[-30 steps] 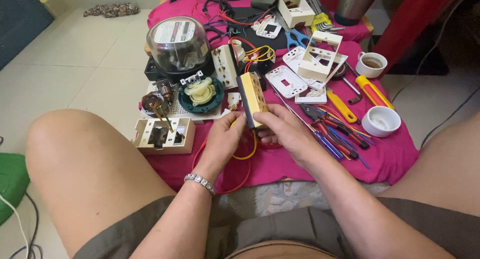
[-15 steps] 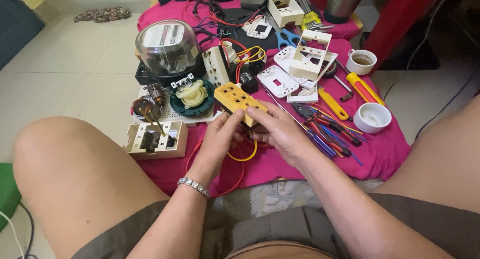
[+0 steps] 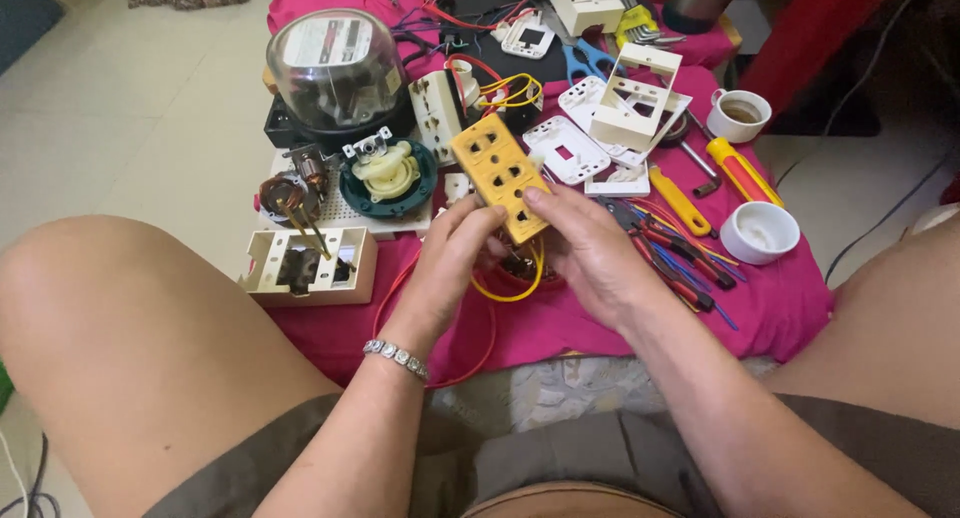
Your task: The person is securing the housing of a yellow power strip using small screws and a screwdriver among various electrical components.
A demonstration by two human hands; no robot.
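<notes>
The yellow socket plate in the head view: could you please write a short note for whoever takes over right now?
Left hand: grips the near end of the yellow socket plate from the left, thumb on its edge.
Right hand: holds the same end from the right, thumb on its face.
The plate is lifted, face up, above the pink cloth; a yellow wire loops beneath it.
Screwdrivers and white cover plates lie to the right.
Whether anything is wired underneath cannot be seen.

Single head view, looking steeply down, close over lap; far edge perhaps cropped.
</notes>
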